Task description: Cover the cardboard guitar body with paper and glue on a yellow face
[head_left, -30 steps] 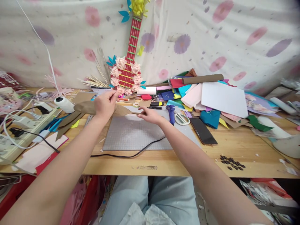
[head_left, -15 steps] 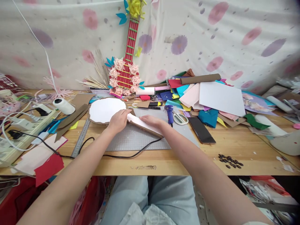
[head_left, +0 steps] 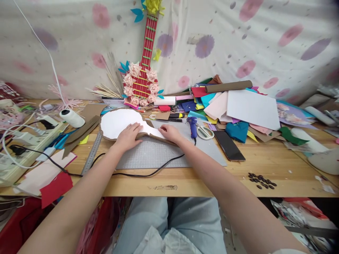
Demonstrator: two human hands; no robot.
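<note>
a single guitar-shaped cardboard cutout, white on its face with brown edges showing, is lying flat at the frame's centre, partly on the grey cutting mat. the left hand is pressing flat and open on its round body; the right hand is resting open on its narrow neck. one pair of scissors, one phone and one finished red guitar are sitting on the table.
</note>
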